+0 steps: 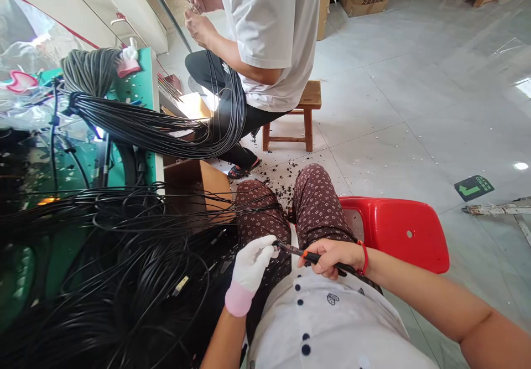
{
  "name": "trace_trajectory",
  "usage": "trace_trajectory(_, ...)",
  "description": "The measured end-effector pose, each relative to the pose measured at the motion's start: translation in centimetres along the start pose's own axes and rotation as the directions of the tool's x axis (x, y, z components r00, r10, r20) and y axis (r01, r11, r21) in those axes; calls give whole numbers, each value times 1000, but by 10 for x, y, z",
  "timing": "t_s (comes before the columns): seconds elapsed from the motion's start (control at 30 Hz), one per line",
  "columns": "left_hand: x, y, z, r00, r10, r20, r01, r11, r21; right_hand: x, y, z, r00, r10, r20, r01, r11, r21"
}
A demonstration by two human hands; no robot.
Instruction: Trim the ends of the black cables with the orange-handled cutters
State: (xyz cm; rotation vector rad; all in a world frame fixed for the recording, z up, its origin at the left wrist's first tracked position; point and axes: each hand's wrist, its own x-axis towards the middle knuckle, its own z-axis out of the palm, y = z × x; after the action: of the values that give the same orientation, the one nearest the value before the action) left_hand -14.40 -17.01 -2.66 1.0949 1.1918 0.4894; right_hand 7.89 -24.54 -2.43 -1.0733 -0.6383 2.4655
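The pliers are slim, with black handles, an orange mark near the pivot and a darker metal nose. They lie aslant in the right hand, nose toward the fingertips of the left hand, handle ends reaching back past the palm toward the wrist. Whether the jaws are parted is too small to tell, as is what sits at their tip. The cables are thin, black and slightly glossy, in a loose, tangled heap of loops left of the left hand; several strands run out rightward, nearly parallel, beyond that hand.
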Motion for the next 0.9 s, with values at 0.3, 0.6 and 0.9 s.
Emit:
trace_trajectory(0.3, -5, 2, 26, 983, -135, 128, 144, 987, -70, 4, 1, 29, 860, -361, -360, 227, 903, -364)
trace_trajectory(0.6, -16, 22, 30, 913, -211, 348, 362, 813, -457, -12, 8, 42, 996, -83, 28, 46, 768, 639)
trace_trajectory(0.9, -42, 30, 30, 855, -136, 501, 466, 627, -625, -33, 16, 57, 983, -165, 81, 68, 735, 675)
